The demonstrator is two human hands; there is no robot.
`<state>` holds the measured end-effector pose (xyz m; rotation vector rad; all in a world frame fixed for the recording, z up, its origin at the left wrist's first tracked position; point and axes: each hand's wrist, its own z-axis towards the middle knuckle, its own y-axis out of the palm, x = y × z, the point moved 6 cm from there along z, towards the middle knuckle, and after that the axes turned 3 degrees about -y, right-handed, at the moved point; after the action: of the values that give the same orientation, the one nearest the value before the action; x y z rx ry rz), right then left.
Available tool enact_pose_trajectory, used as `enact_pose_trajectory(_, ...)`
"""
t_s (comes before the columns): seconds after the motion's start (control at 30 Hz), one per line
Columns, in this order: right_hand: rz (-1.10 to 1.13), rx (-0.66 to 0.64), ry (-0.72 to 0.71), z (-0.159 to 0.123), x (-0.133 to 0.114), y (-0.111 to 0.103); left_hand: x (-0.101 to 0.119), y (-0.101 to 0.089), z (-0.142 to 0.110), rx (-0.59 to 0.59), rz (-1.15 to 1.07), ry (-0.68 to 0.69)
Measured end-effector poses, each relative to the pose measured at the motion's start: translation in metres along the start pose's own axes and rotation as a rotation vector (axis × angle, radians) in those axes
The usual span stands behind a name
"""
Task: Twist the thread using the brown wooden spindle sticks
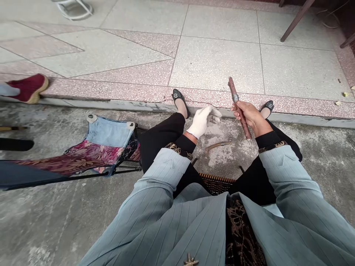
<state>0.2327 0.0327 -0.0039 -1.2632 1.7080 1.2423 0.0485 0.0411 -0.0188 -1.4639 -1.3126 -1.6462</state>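
My right hand (248, 114), bare, is closed around a short brown wooden stick (242, 120). Silvery wire (235, 97) is wound around the stick just above my fingers, and its upper end looks rough and splintered. To the left of it, apart from the stick, is my left hand (204, 120) in a white knit glove. Its fingers are loosely bent and apart, and I see nothing in them. On the concrete below and between my hands lies a thin bent stick (217, 146).
A raised tiled step (216, 66) runs across in front of my feet. At left stands a folding chair (108, 133) with patterned fabric, and another person's red shoe (30, 88) rests on the step's edge. Under me is a woven seat (217, 181). Dark furniture legs (296, 21) stand upper right.
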Motion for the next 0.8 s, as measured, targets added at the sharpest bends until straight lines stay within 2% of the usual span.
enact_pose_trajectory(0.07, -0.022, -0.014, -0.006, 0.000, -0.002, 0.000, -0.004, -0.003, 0.003, 0.050, -0.171, -0.068)
enact_pose_trajectory(0.2, -0.038, -0.009, -0.010, 0.000, -0.004, 0.000, -0.011, -0.002, 0.005, 0.055, -0.468, -0.241)
enact_pose_trajectory(0.27, -0.032, -0.017, -0.013, 0.000, -0.003, 0.000, -0.010, -0.001, 0.001, 0.066, -0.567, -0.280)
enact_pose_trajectory(0.37, -0.007, -0.030, 0.000, 0.000, 0.002, 0.003, 0.001, 0.000, -0.007, 0.122, -0.632, -0.205)
enact_pose_trajectory(0.53, -0.002, -0.025, 0.034, 0.000, 0.008, 0.007, 0.020, 0.001, -0.016, 0.181, -0.573, -0.085)
enact_pose_trajectory(0.6, -0.018, -0.025, 0.041, -0.001, 0.008, 0.009, 0.019, -0.002, -0.011, 0.174, -0.505, -0.100)
enact_pose_trajectory(0.67, -0.029, -0.012, 0.043, -0.002, 0.007, 0.010, 0.014, -0.009, -0.005, 0.167, -0.339, -0.120)
enact_pose_trajectory(0.73, -0.043, 0.012, 0.046, -0.003, 0.007, 0.009, 0.008, -0.019, 0.002, 0.165, 0.033, -0.128)
enact_pose_trajectory(0.8, -0.062, 0.028, 0.042, -0.004, 0.007, 0.008, 0.005, -0.027, 0.005, 0.154, 0.549, -0.103)
